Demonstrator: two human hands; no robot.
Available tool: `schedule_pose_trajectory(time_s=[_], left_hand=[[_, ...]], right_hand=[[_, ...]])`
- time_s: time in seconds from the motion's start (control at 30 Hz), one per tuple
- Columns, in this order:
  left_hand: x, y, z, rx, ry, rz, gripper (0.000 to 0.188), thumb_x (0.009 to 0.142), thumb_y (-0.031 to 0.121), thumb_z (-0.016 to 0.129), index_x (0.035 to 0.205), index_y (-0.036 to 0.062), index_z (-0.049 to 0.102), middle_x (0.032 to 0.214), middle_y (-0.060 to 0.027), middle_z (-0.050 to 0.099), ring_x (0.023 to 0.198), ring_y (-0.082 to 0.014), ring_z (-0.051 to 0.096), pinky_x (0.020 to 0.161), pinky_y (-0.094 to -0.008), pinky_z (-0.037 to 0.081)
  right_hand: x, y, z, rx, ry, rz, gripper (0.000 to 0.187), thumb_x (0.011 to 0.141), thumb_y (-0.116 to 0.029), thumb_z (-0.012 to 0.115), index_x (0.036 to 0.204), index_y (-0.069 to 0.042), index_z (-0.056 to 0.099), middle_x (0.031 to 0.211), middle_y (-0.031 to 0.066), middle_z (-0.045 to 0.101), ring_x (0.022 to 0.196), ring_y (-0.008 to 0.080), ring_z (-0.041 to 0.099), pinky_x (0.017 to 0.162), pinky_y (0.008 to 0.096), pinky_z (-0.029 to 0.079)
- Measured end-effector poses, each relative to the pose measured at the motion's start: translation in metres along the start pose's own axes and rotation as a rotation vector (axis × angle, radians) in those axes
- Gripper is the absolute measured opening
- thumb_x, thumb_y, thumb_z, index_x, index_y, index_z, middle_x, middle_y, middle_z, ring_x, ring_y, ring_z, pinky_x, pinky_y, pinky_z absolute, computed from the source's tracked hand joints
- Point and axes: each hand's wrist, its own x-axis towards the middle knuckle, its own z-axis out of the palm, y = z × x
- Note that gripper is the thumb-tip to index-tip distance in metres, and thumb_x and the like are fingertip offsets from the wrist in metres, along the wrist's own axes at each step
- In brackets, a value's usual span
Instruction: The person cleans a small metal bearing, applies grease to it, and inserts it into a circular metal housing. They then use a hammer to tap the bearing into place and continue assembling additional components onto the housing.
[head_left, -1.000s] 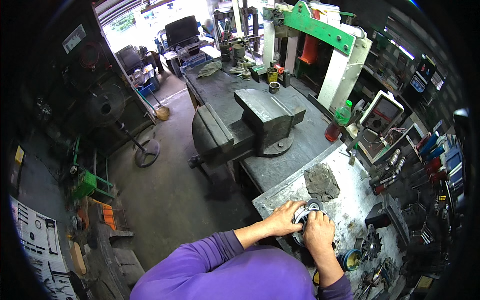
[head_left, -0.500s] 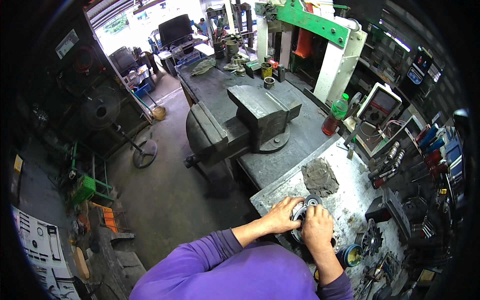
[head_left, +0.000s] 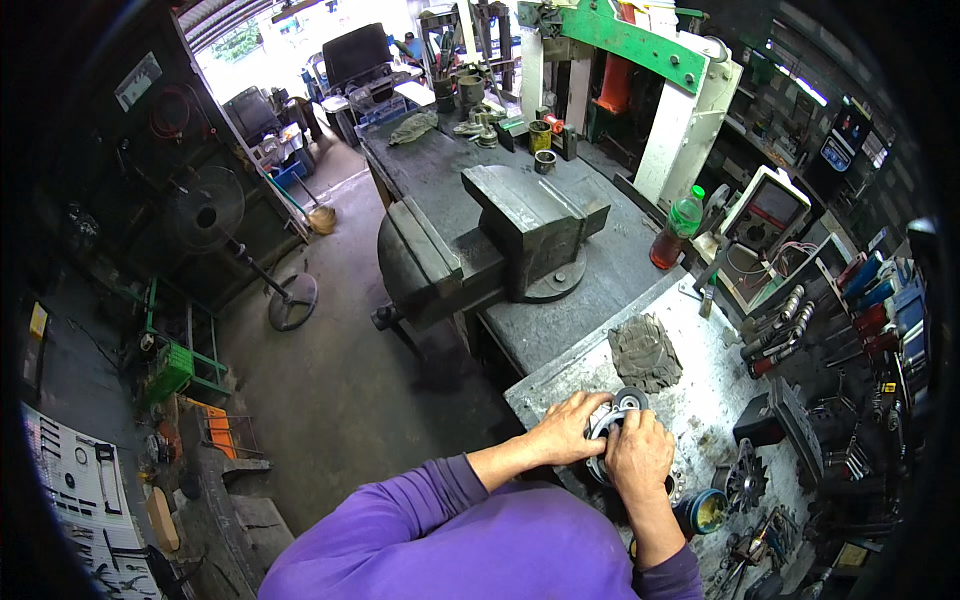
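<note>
Both my hands are on a round, light-grey metal housing [head_left: 598, 468] on the light metal worktop at the lower right. My left hand [head_left: 565, 430] grips its left side, fingers curled over the rim. On its right side my right hand [head_left: 643, 458] is closed, fingers bent down into or onto the part; the fingertips are hidden. A dark ring with a pale centre [head_left: 630, 400] shows just beyond my fingers; whether it is joined to the housing I cannot tell. A crumpled grey rag [head_left: 645, 352] lies farther off.
A blue tub of yellowish grease [head_left: 708, 510] and a black finned fan wheel [head_left: 746, 480] lie to the right. Beyond stands a large bench vise [head_left: 500, 240]. A green-capped bottle of red liquid [head_left: 678, 230] and a green-and-white press frame [head_left: 640, 60] stand farther back.
The whole view has shifted slightly. Both hands stay on the housing, with only a small change in the right hand's fingers.
</note>
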Motion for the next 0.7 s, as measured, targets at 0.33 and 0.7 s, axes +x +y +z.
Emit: schedule_pose_trajectory(time_s=[0.33,0.7], left_hand=[[-0.002,0.007,-0.003,0.039,0.021,-0.023,0.085,0.083,0.034,0.078,0.158,0.0135,0.045,0.139,-0.0269,0.053,0.134,-0.0484,0.055,0.115,-0.0525,0.046],[0.018,0.026,0.008,0.107,0.155,0.194,0.029,0.079,0.022,0.090,0.095,0.0025,0.076,0.132,-0.0203,0.065,0.125,-0.0384,0.064,0.102,-0.0454,0.055]], right_hand=[[-0.003,0.002,0.000,-0.009,-0.199,0.039,0.026,0.089,-0.029,0.075,0.100,-0.008,0.065,0.092,0.0097,0.068,0.081,0.0275,0.070,0.075,0.0443,0.050],[-0.043,0.031,-0.003,0.451,0.144,0.400,0.048,0.092,-0.021,0.074,0.135,-0.003,0.062,0.130,0.0242,0.054,0.125,0.0439,0.054,0.108,0.0537,0.043]])
